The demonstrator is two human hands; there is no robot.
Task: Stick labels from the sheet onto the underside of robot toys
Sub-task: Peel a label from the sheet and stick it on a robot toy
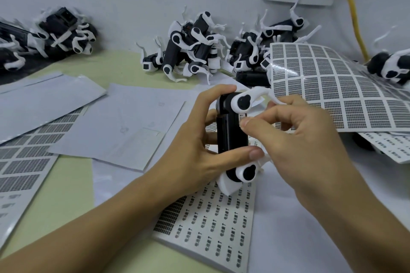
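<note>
Fingers and thumb of the left hand (195,139) are curled around a black-and-white plastic robot toy (233,137), held above a white sheet of small printed labels (210,221) near centre. Its black underside is pressed by the right hand (295,139), fingers curled.

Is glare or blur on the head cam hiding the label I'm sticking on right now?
Head view: soft, even light, no glare on the held robot toy; white streaks of glare only on the curled label sheet. The right hand largely covers the label spot. Frame edges bow from the wide lens; far toy pile looks slightly soft.
</note>
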